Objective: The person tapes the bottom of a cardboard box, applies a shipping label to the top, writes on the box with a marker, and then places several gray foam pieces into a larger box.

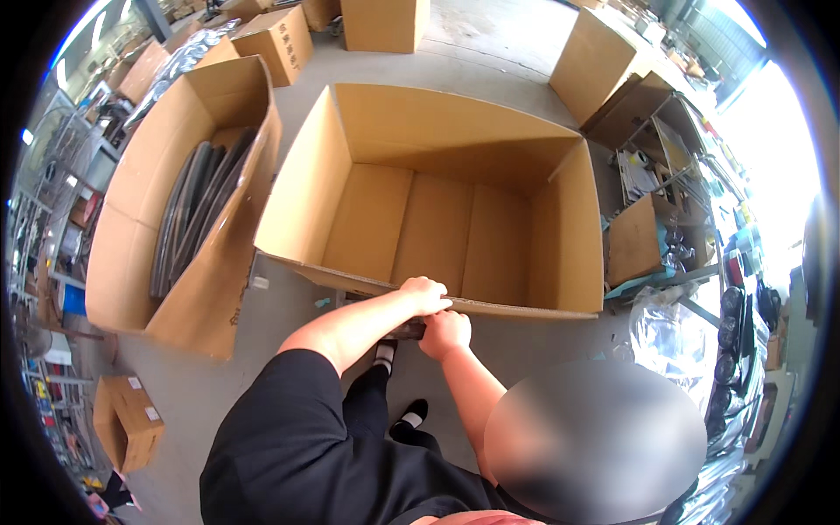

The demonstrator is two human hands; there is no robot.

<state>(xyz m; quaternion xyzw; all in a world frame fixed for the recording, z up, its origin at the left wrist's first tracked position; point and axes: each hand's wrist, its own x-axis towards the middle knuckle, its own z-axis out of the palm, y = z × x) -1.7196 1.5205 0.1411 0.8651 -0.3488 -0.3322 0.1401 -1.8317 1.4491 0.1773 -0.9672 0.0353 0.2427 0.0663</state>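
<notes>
A large, open cardboard box [437, 227] stands in front of me, with nothing inside its walls or on its floor. My left hand [424, 296] is closed over the middle of its near rim. Just below and to the right, my right hand [446, 334] is closed in a fist against the outside of the near wall. Beside its fingers, a small dark brown thing [407, 330] partly shows; its kind cannot be made out. The fingers of the right hand are mostly turned away from view.
Left of the box stands a tall carton [131, 254] with several dark curved strips [197, 219] inside. A small open carton [127, 424] is at lower left. Clear plastic film [669, 337] and cluttered racks line the right. More cartons [382, 24] stand behind. A blurred patch covers the lower right.
</notes>
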